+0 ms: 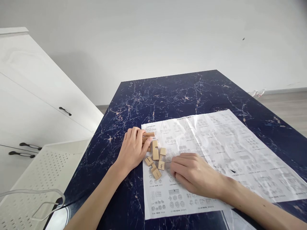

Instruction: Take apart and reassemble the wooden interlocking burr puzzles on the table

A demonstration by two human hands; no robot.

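Pale tan, notched wooden blocks [155, 155] lie loose on the left part of a creased white paper sheet printed with diagrams [259, 159], clustered between the hands, presumably for easy reach. Beside them, the left hand [131, 148] curls its fingers and thumb around brown wooden pieces [150, 134], seemingly steadying them. The right hand [189, 172] is loosely curled over the sheet; whether it holds anything is hidden. Both forearms angle inward above the dark blue, white-veined tabletop [165, 95].
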